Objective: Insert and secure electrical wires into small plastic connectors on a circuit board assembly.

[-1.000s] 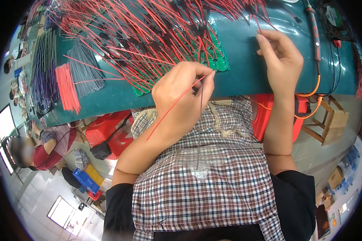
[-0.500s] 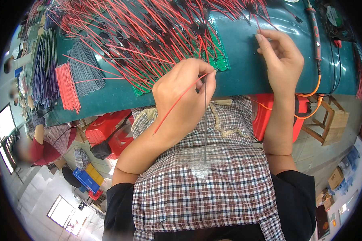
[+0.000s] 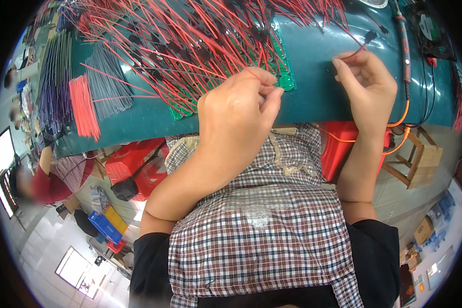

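My left hand (image 3: 236,110) is closed in a pinch at the near edge of the green circuit boards (image 3: 287,82). Whatever its fingertips hold is too small to make out among the red wires behind them. To the right, over the bare green tabletop, my right hand (image 3: 367,84) pinches a thin red-and-black wire lead. A black plug connector (image 3: 369,37) sits at the lead's far end, beyond my curled fingers. A large heap of red wires (image 3: 190,41) with black connectors lies over the boards beyond my left hand.
Bundles of short red wires (image 3: 83,108), grey wires (image 3: 108,84) and dark purple wires (image 3: 56,82) lie at the left. A pen-shaped soldering tool (image 3: 405,51) with an orange cable lies at the right. Red plastic stools (image 3: 133,167) and a wooden stool (image 3: 416,159) stand below the table.
The red and grey wires that hung from my left hand no longer show below it. My right hand has moved slightly right and nearer, bringing the connector lead away from the heap.
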Demonstrator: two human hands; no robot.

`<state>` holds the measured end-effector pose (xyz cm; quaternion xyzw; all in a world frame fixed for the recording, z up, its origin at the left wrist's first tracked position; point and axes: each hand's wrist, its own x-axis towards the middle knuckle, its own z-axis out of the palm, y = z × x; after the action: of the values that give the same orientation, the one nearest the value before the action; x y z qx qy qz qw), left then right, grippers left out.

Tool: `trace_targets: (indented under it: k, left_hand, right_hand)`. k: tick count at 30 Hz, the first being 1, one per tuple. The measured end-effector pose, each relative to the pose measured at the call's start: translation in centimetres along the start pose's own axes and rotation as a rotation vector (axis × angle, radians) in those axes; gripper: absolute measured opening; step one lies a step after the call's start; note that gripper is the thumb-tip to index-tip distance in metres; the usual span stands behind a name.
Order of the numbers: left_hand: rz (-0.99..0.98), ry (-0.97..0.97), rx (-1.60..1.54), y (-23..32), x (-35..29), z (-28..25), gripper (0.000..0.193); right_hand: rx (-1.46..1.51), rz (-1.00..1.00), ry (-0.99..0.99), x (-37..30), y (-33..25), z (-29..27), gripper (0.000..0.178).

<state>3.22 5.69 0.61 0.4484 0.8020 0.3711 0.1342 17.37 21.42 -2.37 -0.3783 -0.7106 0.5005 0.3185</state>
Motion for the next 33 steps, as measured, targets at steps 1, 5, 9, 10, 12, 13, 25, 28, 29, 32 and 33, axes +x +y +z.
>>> trace_targets:
  k: [1, 5, 9, 10, 12, 13, 25, 28, 29, 32, 33]
  left_hand:
    - [-0.002, 0.003, -0.001, 0.1, 0.0, -0.1, 0.013]
    - [-0.017, -0.015, -0.009, 0.3, 0.2, -0.3, 0.012]
    - [0.018, -0.017, 0.018, 0.1, 0.3, -0.3, 0.012]
    - [0.016, -0.015, 0.017, 0.1, 0.4, -0.3, 0.012]
    - [0.048, -0.014, 0.047, 0.2, 0.6, -0.3, 0.013]
    - [0.047, -0.012, 0.046, 0.1, 0.6, -0.3, 0.013]
    - [0.073, -0.008, 0.137, 0.6, 0.9, -0.5, 0.014]
    - [0.054, -0.002, 0.073, 1.6, 0.5, -2.2, 0.011]
    - [-0.018, -0.027, -0.012, 2.1, 0.4, -3.0, 0.010]
    - [-0.066, 0.019, -0.174, 2.5, -0.1, -5.4, 0.008]
    - [-0.041, 0.089, -0.250, 2.5, -0.4, -6.3, 0.007]
  right_hand:
    - [0.034, -0.002, -0.030, -0.3, -0.4, 0.2, 0.010]
    - [0.138, -0.063, -0.173, -2.1, -1.5, 1.6, 0.010]
    - [0.091, -0.059, -0.268, -2.5, -0.9, 2.3, 0.011]
    - [0.092, -0.042, -0.260, -2.5, -0.6, 2.5, 0.011]
    - [0.076, -0.049, -0.258, -2.6, -0.4, 2.7, 0.011]
    - [0.061, -0.056, -0.253, -2.6, -0.3, 2.8, 0.012]
    - [0.067, -0.109, -0.131, -2.7, 0.2, 3.7, 0.010]
    - [0.056, -0.114, -0.147, -2.7, 0.0, 3.7, 0.010]
    - [0.056, -0.115, -0.150, -2.7, 0.1, 3.7, 0.010]
    - [0.086, -0.145, -0.141, -2.7, 0.2, 3.8, 0.011]
    - [0.070, -0.164, -0.153, -2.7, 0.2, 3.7, 0.012]
